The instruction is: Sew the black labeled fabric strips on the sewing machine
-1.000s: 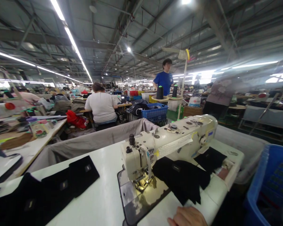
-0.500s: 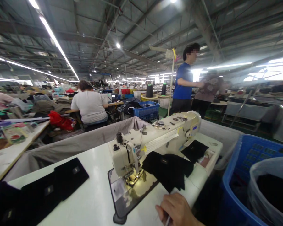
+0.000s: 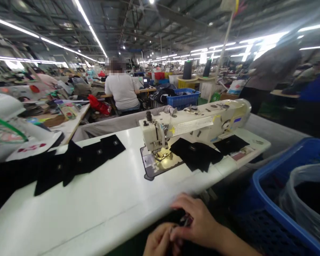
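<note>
Broadly, the scene is filled by a long white table (image 3: 96, 209) in a garment hall, with a cream sewing machine (image 3: 192, 124) standing on its far right part. A row of black fabric pieces (image 3: 77, 161) is laid out to the left of the machine, and a small heap of black pieces (image 3: 197, 154) lies just beside the needle area, under the machine arm. A blue crate (image 3: 269, 199) holding a plastic-lined bag of dark cloth is seen at the right, beside the table. A seated person in a white shirt (image 3: 122, 90) is at work at a farther table.

Below the near table edge, both hands are brought together. The right hand (image 3: 200, 222) is curled over a small dark object (image 3: 185, 222), which is pinched at its fingertips; what the object is cannot be told. The left hand (image 3: 157, 241) is closed against the same object from below, its fingers bent inward.

For the handling to be done well, it is judged that the small object should be kept steady by one hand while it is worked by the other, and kept close above the lap, since anything dropped there would be lost under the table.
</note>
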